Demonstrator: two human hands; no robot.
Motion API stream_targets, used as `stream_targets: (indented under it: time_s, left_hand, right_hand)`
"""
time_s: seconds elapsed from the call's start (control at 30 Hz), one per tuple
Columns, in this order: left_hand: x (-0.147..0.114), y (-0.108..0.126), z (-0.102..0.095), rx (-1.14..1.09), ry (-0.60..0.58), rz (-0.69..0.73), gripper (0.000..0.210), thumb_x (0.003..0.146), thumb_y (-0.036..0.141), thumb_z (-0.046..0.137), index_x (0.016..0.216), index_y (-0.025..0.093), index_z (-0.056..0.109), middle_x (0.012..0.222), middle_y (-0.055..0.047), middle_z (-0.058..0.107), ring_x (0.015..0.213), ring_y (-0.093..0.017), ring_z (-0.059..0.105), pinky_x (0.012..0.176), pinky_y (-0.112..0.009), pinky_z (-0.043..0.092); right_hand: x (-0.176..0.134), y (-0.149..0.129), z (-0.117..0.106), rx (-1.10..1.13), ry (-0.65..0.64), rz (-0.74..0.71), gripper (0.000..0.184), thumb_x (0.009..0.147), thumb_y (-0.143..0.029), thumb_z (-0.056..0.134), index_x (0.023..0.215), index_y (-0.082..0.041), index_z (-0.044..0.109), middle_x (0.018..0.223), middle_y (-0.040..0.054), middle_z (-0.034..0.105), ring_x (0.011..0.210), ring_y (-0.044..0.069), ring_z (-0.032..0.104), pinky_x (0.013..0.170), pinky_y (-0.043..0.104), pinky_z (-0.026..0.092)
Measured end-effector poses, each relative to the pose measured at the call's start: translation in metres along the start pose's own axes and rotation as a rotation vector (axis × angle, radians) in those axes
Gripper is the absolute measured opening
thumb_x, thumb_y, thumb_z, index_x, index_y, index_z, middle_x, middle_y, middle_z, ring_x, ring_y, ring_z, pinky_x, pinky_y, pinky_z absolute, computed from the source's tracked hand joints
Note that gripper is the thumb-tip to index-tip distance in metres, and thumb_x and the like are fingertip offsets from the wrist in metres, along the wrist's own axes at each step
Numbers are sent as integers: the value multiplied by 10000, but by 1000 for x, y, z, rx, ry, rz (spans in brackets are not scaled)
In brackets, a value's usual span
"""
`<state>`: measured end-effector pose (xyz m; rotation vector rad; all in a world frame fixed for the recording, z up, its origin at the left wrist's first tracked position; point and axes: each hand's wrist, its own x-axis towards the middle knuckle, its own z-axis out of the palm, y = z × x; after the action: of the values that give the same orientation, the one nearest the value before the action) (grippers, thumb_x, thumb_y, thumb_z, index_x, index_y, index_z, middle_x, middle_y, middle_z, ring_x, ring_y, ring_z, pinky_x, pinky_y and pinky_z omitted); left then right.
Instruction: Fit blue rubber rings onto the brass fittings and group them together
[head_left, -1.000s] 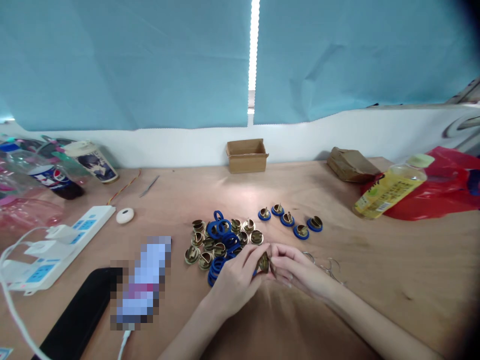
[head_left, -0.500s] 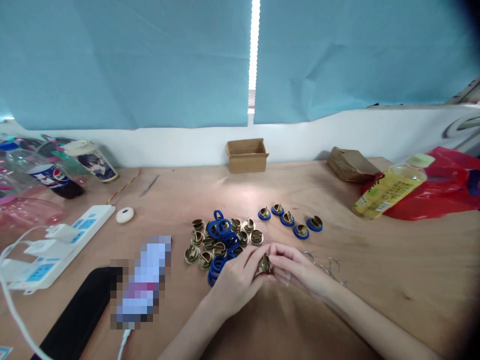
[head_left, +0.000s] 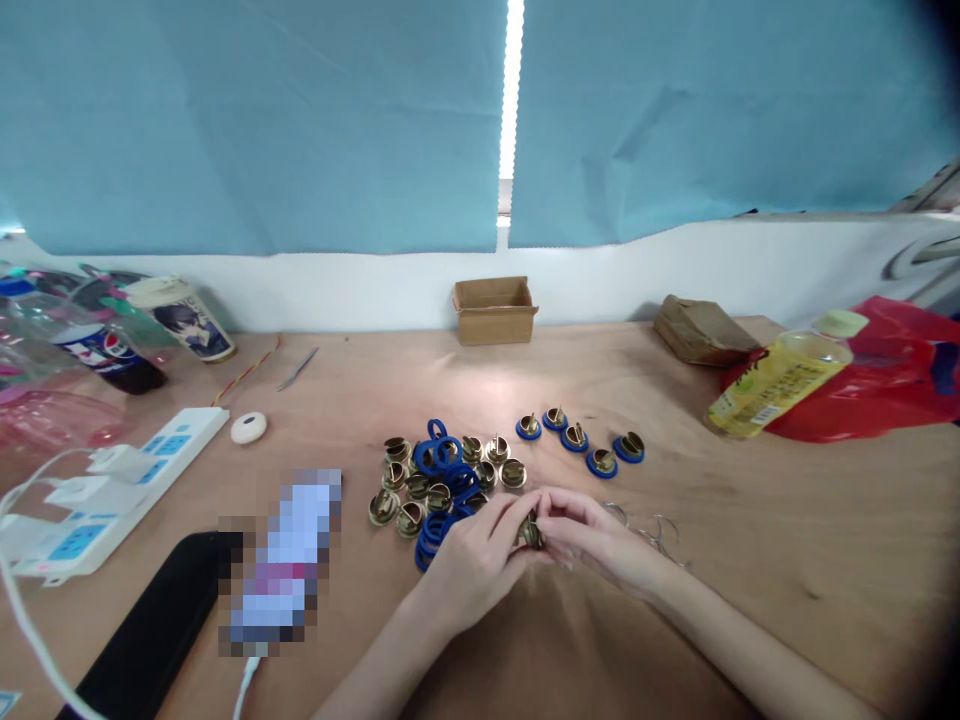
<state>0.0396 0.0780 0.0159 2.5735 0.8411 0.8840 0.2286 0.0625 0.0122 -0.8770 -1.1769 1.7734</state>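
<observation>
Between the fingertips of both hands is a round brass-coloured metal piece (head_left: 531, 530), partly covered by the fingers. My left hand (head_left: 480, 545) grips it from the left, thumb below and fingers above. Closed in a pinch, my right hand (head_left: 592, 535) holds its right side. Beside my left hand lies a heap of similar brass pieces (head_left: 410, 518) mixed with blue rings (head_left: 448, 452). Several brass pieces seated in blue rings (head_left: 602, 462) lie beyond my right hand. Thin silver rings (head_left: 664, 535) rest by my right wrist.
A small open cardboard box (head_left: 495, 325) stands at the back. At left are a power strip (head_left: 135, 500), a pixelated phone (head_left: 289, 560), a black case (head_left: 161, 630) and a cola bottle (head_left: 112, 358). A yellow-labelled bottle (head_left: 780, 385) leans on a red bag (head_left: 885, 390) at right.
Both hands stay in almost the same place around the brass piece, with only slight finger movement. The camera view has shifted a little.
</observation>
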Motion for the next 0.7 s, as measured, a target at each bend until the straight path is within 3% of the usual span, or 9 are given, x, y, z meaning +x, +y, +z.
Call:
stream_targets:
  time_s: [0.33,0.7]
  left_hand:
    - [-1,0,-1,22,25,24,403,965,353,474,1310,149,431,1080,-106,630,936,-204,677,787,-310,591]
    - [-1,2,-1,-18,51,41,331,969,307,467,1258,144,460,1086,-124,645,959,-213,679,785,-315,594]
  right_hand:
    - [2,-5,1,-123,-38,-38,281,913,-387,590,751,-168,522,593,-57,485,552,85,409,571,233,331]
    - [4,6,6,-113,48,-94,365,840,-439,657,678,-182,455,607,-43,527,567,97,467,568,231,344]
